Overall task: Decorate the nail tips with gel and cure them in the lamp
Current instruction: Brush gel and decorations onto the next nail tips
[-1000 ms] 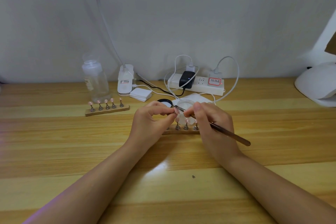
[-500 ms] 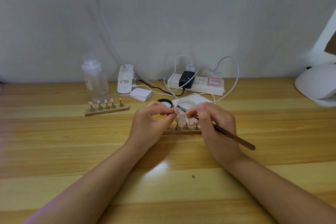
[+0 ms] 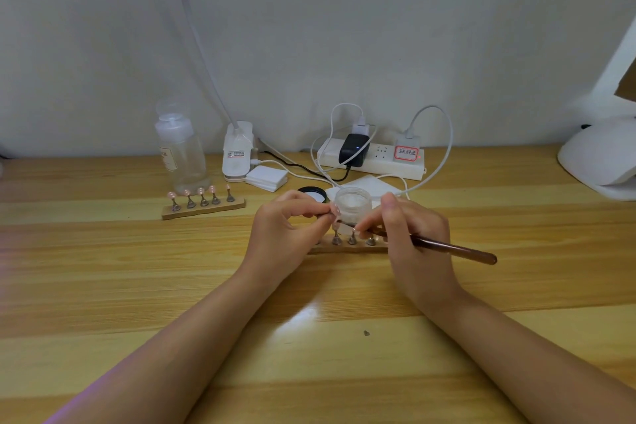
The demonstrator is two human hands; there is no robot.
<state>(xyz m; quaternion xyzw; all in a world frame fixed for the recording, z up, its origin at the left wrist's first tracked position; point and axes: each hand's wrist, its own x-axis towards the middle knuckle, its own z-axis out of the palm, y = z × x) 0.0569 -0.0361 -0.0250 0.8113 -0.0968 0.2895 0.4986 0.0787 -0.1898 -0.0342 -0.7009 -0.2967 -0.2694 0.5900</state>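
Note:
My left hand (image 3: 285, 234) pinches a small pink nail tip (image 3: 334, 211) between thumb and forefinger, just above a wooden holder strip (image 3: 347, 248) with several metal stands. My right hand (image 3: 413, 234) grips a brown brush (image 3: 454, 248), its fine tip pointing left at the held nail tip. An open clear gel jar (image 3: 352, 201) stands right behind the hands, its black lid (image 3: 311, 192) to its left. A second wooden strip (image 3: 203, 206) with several pink nail tips sits at the left. The white curing lamp (image 3: 602, 155) is at the right edge.
A clear pump bottle (image 3: 180, 155) and a white clip-lamp base (image 3: 237, 151) stand at the back left, with white pads (image 3: 266, 179) beside them. A white power strip (image 3: 371, 157) with plugs and looping cables lies against the wall. A white tissue (image 3: 371, 184) lies behind the jar.
My right hand and the brush have shifted slightly right and down, the brush tip dropping lower near the held nail tip. My left hand has stayed in place.

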